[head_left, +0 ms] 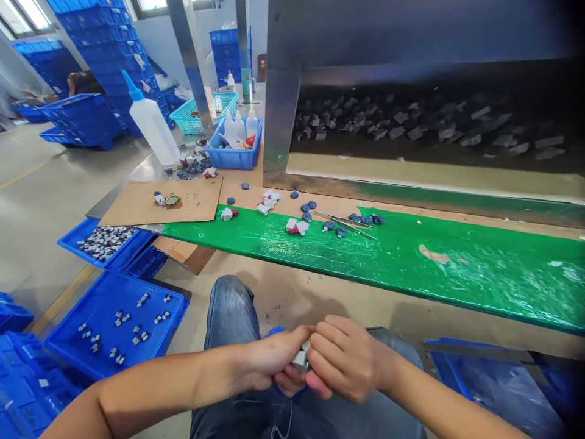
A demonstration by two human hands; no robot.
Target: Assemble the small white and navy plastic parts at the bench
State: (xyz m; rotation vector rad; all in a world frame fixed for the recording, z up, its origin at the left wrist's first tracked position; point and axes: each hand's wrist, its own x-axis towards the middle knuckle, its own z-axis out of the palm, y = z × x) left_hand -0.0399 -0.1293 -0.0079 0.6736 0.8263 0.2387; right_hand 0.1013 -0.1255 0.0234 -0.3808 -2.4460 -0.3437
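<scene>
Above my lap, my left hand (274, 360) and my right hand (345, 358) meet with their fingers pressed together. Between them shows a small white-grey piece (300, 360), gripped by the fingers of my left hand. The right hand's fingers are curled against the piece; whether they hold a second part is hidden. On the green bench top (292, 250) beyond lie small dark blue pieces (340, 232), white and red pieces (297, 227) and metal tweezers (346, 223).
A white bottle (154, 131) with a blue tip stands behind a cardboard sheet (123, 204). A blue basket (234, 158) holds small bottles. Blue trays (109, 311) with small pieces sit low at the left. A metal housing (281, 122) rises behind the bench.
</scene>
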